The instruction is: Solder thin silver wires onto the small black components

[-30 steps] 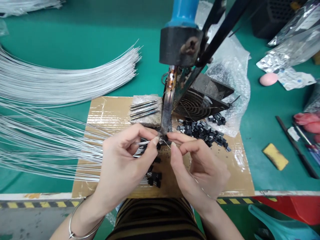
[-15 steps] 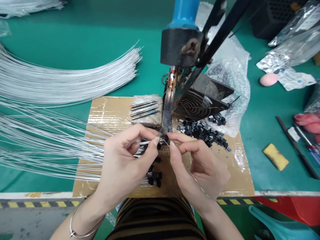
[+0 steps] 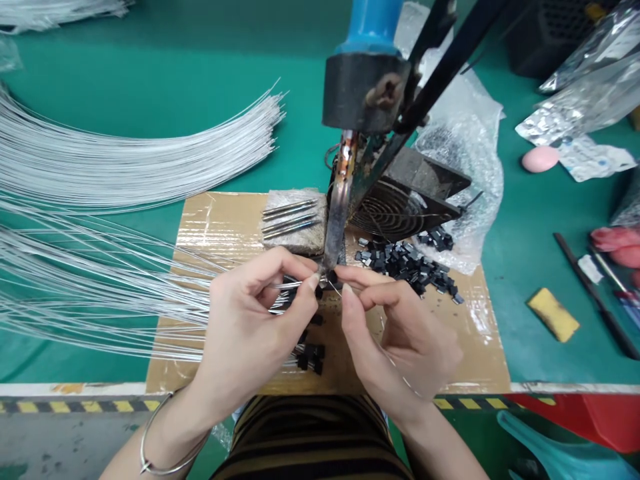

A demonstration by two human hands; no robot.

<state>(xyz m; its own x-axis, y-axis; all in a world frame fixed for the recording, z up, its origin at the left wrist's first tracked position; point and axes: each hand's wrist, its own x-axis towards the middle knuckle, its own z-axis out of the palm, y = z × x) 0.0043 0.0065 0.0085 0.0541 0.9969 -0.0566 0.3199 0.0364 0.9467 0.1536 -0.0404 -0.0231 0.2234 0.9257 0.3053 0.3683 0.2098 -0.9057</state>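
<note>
A soldering iron [image 3: 341, 193] with a blue handle hangs tip down on a black stand. Just left of its tip, my left hand [image 3: 265, 313] pinches a white wire [image 3: 290, 285] between thumb and forefinger. Opposite it, my right hand [image 3: 400, 320] is closed on a thin strand of solder wire [image 3: 334, 288] that reaches toward the tip; more of the strand shows below the palm. A small black part sits at the tip, mostly hidden by the fingers. Under my left hand lie several wires ending in black connectors [image 3: 313, 357].
Loose black connectors [image 3: 413, 267] are heaped right of the iron on a cardboard sheet [image 3: 470, 333]. Behind stands a black fan [image 3: 400, 207]. Metal rods lie on a wrapped block [image 3: 295, 233]. A wire bundle [image 3: 150, 167] spreads left. A yellow sponge [image 3: 553, 313] lies right.
Almost nothing differs. The whole view has shifted very slightly, and both hands keep their pinch at the iron's tip.
</note>
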